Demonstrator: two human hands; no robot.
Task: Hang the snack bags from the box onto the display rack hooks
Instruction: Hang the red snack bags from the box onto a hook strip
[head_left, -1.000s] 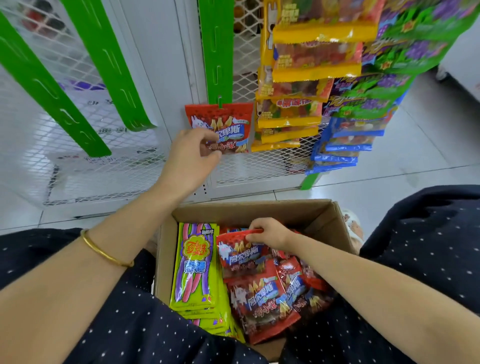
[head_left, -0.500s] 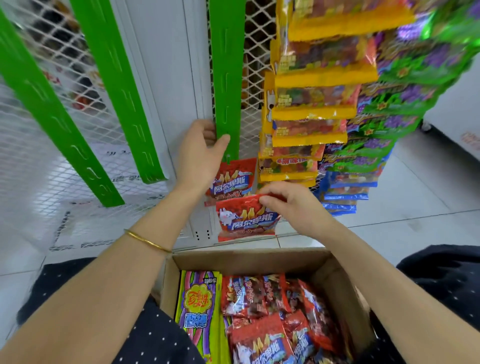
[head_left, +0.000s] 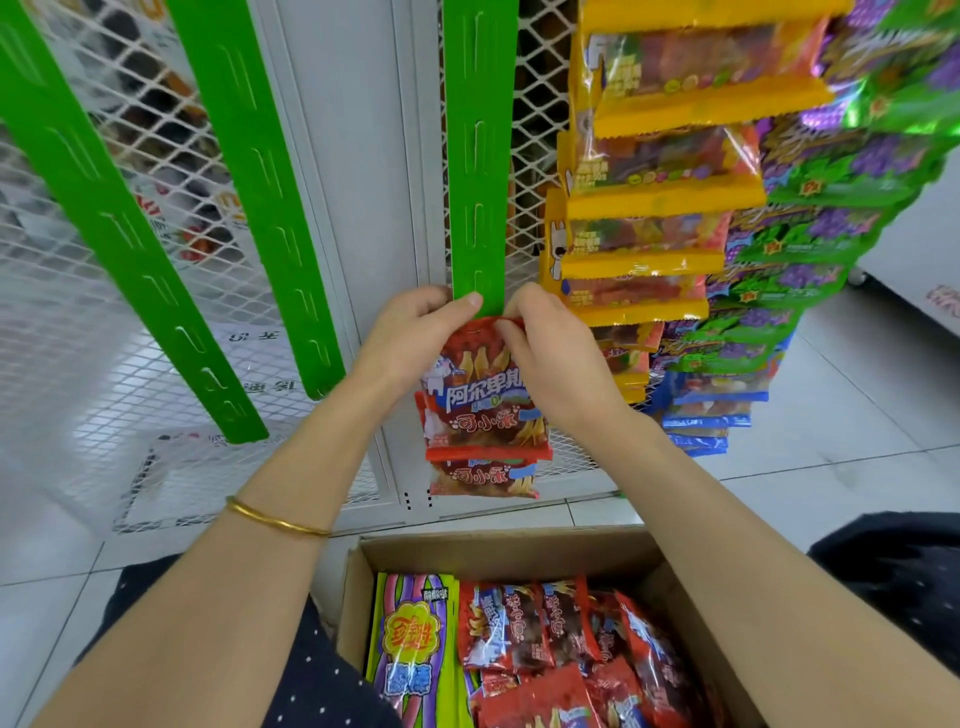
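The cardboard box (head_left: 498, 543), cut off at the bottom, holds red snack bags (head_left: 524, 629) too overlapped to count. The left hand (head_left: 415, 338) and right hand (head_left: 550, 353) both pinch the top of one red bag (head_left: 483, 400) at the foot of the green strip (head_left: 475, 156); a second red bag (head_left: 483, 475) hangs behind, mostly hidden.

Everything I see is brightly and evenly lit, with no hard shadows. The floor (head_left: 857, 415) looks washed pale, and glare glints off the green bags (head_left: 831, 244) at right, which smear with blur toward the edge. The green strip (head_left: 475, 156) in the middle stands straight; those at left lean, bent by the wide lens. The red bag (head_left: 483, 395) is sharp.
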